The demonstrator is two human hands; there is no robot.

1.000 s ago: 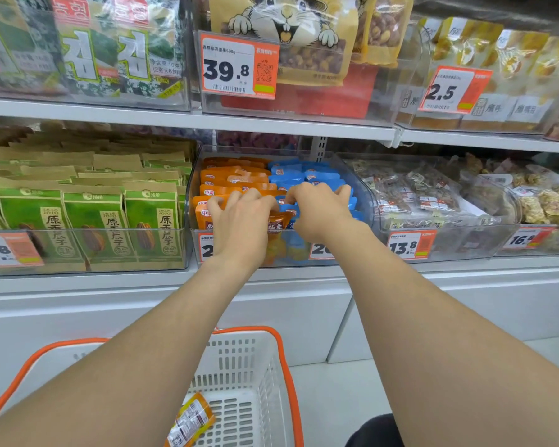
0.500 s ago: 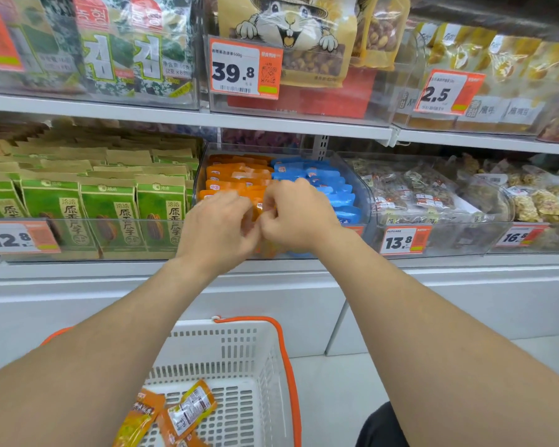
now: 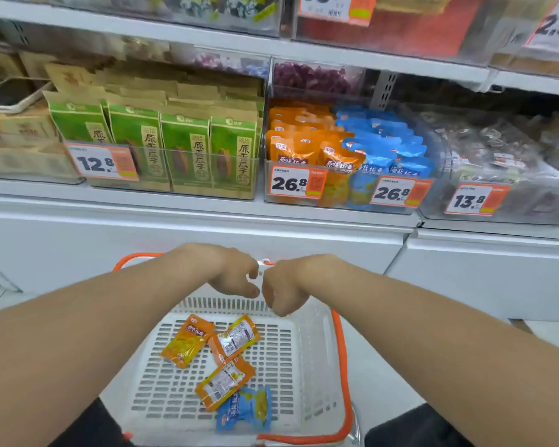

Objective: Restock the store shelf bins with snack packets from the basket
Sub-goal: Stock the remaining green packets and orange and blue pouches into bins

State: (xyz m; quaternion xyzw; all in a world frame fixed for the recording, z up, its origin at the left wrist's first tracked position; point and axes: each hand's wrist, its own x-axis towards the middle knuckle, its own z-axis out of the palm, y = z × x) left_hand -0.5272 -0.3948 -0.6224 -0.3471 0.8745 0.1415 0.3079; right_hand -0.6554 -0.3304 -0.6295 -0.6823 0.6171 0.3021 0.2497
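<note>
A white basket with an orange rim sits low in front of me. Inside it lie three orange snack packets and one blue packet. My left hand and my right hand hang side by side over the basket's far rim, almost touching. Neither holds anything that I can see. The left hand's fingers are loosely apart from the thumb, and the right hand's fingers curl under. Above, on the shelf, a clear bin holds rows of orange packets on the left and blue packets on the right.
Left of that bin stands a bin of green and brown bags priced 12.8. To the right is a bin of clear-wrapped snacks priced 13.8. A white cabinet front runs below the shelf, and another shelf hangs overhead.
Both hands have left the orange and blue bin and dropped to just above the basket. My view has tilted down, showing more of the basket and its packets.
</note>
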